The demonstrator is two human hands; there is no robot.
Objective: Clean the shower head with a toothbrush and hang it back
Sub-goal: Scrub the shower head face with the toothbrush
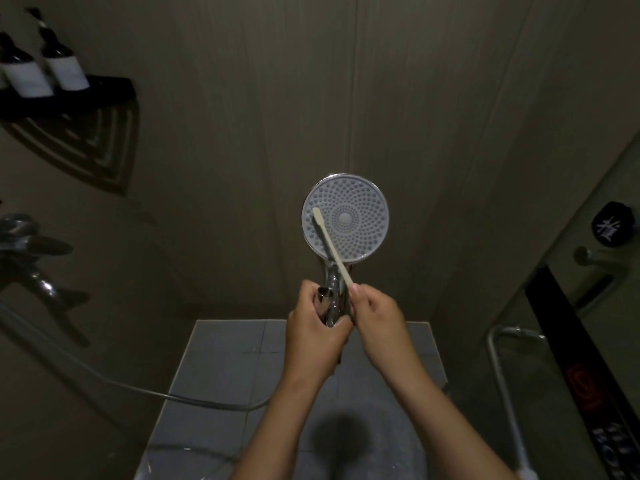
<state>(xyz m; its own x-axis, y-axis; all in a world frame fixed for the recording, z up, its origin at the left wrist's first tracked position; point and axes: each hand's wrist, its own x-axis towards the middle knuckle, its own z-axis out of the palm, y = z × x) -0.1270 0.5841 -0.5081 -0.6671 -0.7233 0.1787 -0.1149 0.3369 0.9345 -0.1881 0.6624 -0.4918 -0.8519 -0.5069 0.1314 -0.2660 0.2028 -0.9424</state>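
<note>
A round shower head with a pale grey, many-holed face points up at me in the middle of the view. My left hand is wrapped around its chrome handle just below the face. A cream toothbrush slants across the face, its head resting on the left part of the nozzle plate. My right hand pinches the lower end of the toothbrush handle, right beside my left hand. A metal hose runs from the handle down and off to the left.
A chrome mixer tap sticks out of the left wall. Above it a black corner shelf carries two dark bottles. A glass door with a metal handle stands at the right. Grey floor tiles lie below.
</note>
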